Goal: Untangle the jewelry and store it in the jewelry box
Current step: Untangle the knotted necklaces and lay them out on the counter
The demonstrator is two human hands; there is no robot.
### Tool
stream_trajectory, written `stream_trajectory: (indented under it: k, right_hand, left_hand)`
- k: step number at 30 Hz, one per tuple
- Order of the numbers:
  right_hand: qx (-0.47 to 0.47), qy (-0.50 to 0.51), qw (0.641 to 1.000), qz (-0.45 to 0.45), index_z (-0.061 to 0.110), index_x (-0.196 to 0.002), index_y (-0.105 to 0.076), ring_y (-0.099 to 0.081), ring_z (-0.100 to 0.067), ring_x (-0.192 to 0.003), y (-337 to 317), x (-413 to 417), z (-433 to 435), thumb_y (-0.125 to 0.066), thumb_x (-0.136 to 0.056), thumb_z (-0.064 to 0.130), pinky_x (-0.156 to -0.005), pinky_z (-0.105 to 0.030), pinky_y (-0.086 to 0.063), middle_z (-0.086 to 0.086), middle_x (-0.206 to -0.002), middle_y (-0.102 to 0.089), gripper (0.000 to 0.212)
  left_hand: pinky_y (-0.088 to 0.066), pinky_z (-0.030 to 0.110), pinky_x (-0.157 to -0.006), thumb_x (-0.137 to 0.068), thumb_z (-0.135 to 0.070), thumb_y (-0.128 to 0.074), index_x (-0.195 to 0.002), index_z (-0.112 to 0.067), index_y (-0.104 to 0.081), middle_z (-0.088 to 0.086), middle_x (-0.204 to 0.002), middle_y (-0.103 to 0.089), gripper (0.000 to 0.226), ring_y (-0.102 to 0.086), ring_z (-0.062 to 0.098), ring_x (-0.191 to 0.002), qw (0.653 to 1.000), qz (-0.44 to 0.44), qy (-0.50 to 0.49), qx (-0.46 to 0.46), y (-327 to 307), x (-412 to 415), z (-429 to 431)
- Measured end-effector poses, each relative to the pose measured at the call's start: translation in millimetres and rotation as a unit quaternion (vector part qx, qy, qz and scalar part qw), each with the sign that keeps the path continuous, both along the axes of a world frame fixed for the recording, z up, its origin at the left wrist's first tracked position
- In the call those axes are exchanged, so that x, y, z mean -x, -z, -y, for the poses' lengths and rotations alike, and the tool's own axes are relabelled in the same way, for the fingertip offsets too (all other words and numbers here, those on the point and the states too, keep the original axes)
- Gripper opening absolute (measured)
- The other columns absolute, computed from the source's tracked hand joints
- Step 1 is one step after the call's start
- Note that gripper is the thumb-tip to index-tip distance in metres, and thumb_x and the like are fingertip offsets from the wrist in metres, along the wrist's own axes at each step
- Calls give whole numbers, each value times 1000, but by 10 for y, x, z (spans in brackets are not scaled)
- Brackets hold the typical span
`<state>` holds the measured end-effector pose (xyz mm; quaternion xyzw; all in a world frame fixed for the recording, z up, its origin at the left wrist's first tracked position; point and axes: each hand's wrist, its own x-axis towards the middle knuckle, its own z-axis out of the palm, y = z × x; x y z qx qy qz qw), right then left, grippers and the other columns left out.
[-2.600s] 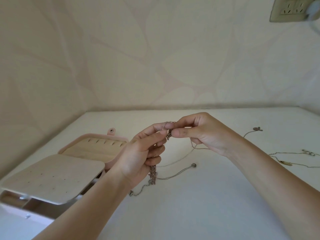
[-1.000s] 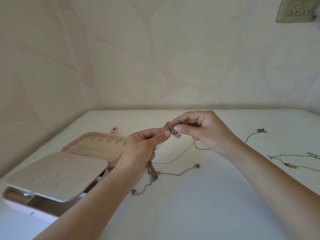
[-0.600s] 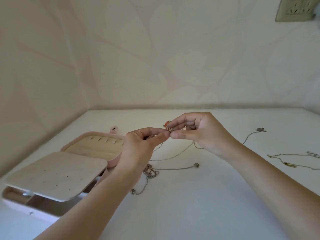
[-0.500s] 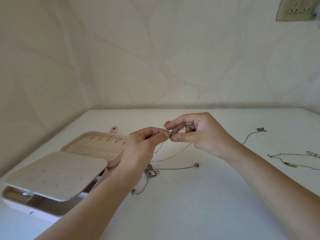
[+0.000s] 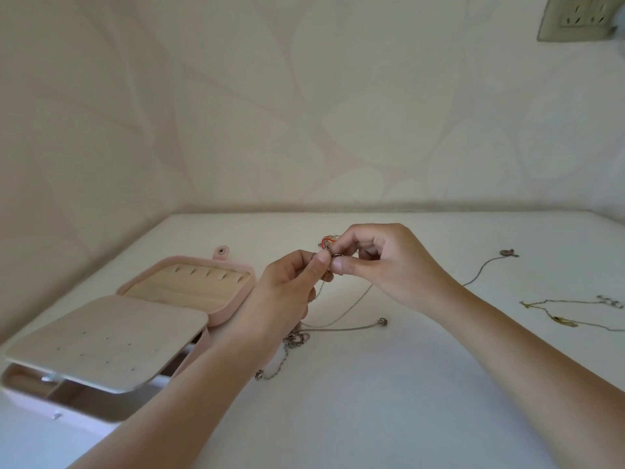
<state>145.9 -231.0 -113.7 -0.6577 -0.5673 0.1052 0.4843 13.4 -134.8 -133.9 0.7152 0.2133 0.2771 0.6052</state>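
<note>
Above the white table, my left hand and my right hand meet fingertip to fingertip and pinch a tangled knot of jewelry with a small red-orange bit showing. Thin silver chains hang from the knot and trail onto the table below my hands, ending in a bunched chain. The pink jewelry box lies open at the left, its beige inner flap raised over the lower compartments.
A thin chain with a small pendant runs off to the right behind my right wrist. A gold chain lies near the right edge. Walls close the table at the back and left; a wall socket is at the top right.
My hands have drawn closer together on the knot. The chain that hung from my left hand has sunk, so more of it lies bunched on the table.
</note>
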Motion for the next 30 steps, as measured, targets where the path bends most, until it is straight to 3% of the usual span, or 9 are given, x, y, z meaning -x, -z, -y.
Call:
stream_trajectory:
  k: [3, 7, 12, 17, 19, 22, 25, 27, 30]
  right_hand:
    - [14, 4, 1000, 1, 19, -74, -63, -35, -8, -51, 6, -14, -13, -69, -84, 20, -52, -20, -30, 19, -54, -55, 12]
    - [35, 9, 999, 5, 20, -75, -64, -34, -6, -49, -2, -27, -17, -66, -86, 28, -50, -19, -28, 16, -51, -51, 14]
    - [-3, 12, 1000, 0, 26, -68, -65, -33, -7, -46, 6, -21, -31, -67, -86, 22, -47, -15, -26, 15, -42, -41, 19]
    - [-23, -1, 1000, -13, 19, -75, -67, -42, -5, -45, 19, 10, -46, -64, -89, 16, -48, -15, -32, 20, -50, -55, 14]
    - [-27, -3, 1000, -5, 18, -81, -70, -62, -6, -63, 35, 15, -56, -64, -89, 14, -62, -27, -51, 12, -70, -70, 11]
    - [-21, 2, 1000, 11, 22, -81, -70, -69, -20, -85, 70, 2, -59, -63, -89, 13, -84, -46, -52, 7, -79, -73, 14]
    - [-1, 0, 999, 43, 26, -81, -63, -66, -32, -77, 72, 24, -53, -58, -93, 19, -71, -46, -53, 11, -73, -72, 15]
    - [6, -16, 1000, 1, 22, -82, -61, -53, -18, -50, 65, 34, -42, -55, -95, 19, -51, -30, -43, 7, -70, -71, 14]
    - [17, -32, 998, -41, 16, -84, -61, -44, -13, -49, 58, 9, -45, -54, -95, 19, -49, -20, -36, 0, -73, -68, 13]
  left_hand:
    - [-24, 13, -39, -95, -32, -50, -81, -10, -57, -12, -53, -49, 27, -30, 3, -37, 1000, 19, 6, 23, -6, -4, -2]
    - [-19, 15, -38, -76, -34, -68, -84, -12, -63, -9, -51, -31, 24, -21, 6, -41, 998, 16, 12, 55, 0, -17, -31]
    - [-10, 30, -49, -53, -44, -78, -79, -17, -70, -10, -46, -25, 38, -15, 11, -43, 999, 12, -27, 42, -8, 6, -75]
    - [-11, 26, -48, -52, -46, -78, -76, -20, -74, -11, -44, -24, 36, -16, 10, -40, 999, -4, -39, 28, -27, 23, -54]
    - [-12, 23, -44, -51, -47, -77, -75, -20, -74, -9, -44, -23, 36, -15, 10, -40, 999, -14, -39, 28, -26, 22, -30]
    - [-13, 19, -39, -50, -48, -76, -77, -18, -75, -9, -43, -25, 41, -15, 11, -40, 998, -24, -41, 37, -31, 21, -11]
    - [-15, 18, -40, -50, -49, -76, -72, -18, -74, -11, -40, -27, 38, -16, 10, -40, 998, -34, -47, 32, -45, 27, -12]
    - [-16, 21, -44, -50, -51, -76, -68, -19, -74, -10, -41, -26, 37, -18, 12, -43, 998, -38, -48, 22, -55, 33, -11]
    - [-18, 19, -42, -60, -44, -78, -75, -21, -76, -8, -43, -26, 27, -19, 12, -42, 998, -36, -52, 30, -70, 45, -9]
